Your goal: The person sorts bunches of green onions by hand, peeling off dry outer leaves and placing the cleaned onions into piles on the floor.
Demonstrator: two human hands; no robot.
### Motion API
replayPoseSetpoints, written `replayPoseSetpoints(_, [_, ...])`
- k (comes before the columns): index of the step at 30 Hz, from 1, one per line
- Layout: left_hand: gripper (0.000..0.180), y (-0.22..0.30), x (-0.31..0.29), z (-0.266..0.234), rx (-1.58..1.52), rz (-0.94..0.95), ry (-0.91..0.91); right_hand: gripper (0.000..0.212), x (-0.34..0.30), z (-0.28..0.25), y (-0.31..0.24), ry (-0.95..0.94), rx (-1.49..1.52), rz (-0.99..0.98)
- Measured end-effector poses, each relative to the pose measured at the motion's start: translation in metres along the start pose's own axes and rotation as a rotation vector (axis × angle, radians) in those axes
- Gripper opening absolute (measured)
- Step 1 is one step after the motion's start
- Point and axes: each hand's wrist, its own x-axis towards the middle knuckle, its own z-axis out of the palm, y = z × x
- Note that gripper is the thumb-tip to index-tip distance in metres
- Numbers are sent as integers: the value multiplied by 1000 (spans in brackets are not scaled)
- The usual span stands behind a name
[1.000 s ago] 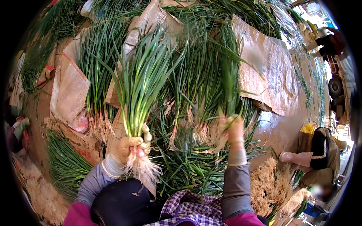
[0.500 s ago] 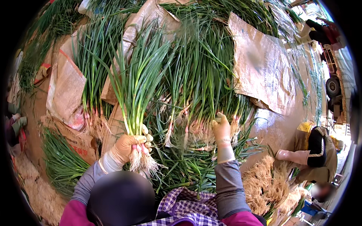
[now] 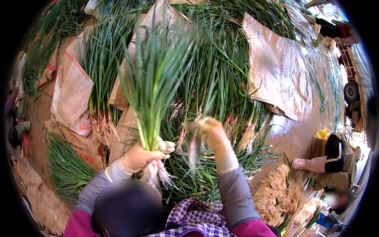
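Note:
My gloved left hand (image 3: 144, 158) is closed around a thick bunch of green garlic (image 3: 152, 102). Its long leaves point away from me, and pinkish-white bulbs with stringy roots hang below the fist. To its right, my gloved right hand (image 3: 213, 132), smeared by motion, pinches a single green garlic stalk (image 3: 192, 146) whose root end dangles beside the fingers. Beyond both hands lies a spread pile of green garlic (image 3: 225, 75), roots toward me. Loose green leaves (image 3: 189, 179) cover the ground under my hands.
Woven sacks lie on the pile at right (image 3: 276, 67) and left (image 3: 73, 91). Another leafy heap (image 3: 67, 162) is at lower left. Cut brown roots (image 3: 274, 189) are piled at lower right, near a person in pink boots (image 3: 310, 164). A wheeled cart (image 3: 351, 93) stands far right.
My right hand has moved left from the pile toward the bunch, with a stalk now in its fingers. My left hand and its bunch have shifted slightly right and nearer me.

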Motion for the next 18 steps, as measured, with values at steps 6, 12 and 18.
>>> replayPoseSetpoints(6, [20, -32, 12, -11, -243, -269, -131, 12, -49, 80, 23, -106, 129, 57])
replayPoseSetpoints(12, [20, -42, 9, -13, -702, -226, -370, 10, -24, 72, 29, 360, 170, -105])
replayPoseSetpoints(18, [22, -10, -2, -18, -654, -23, -256, 23, -49, 14, 58, -348, -1057, -221])
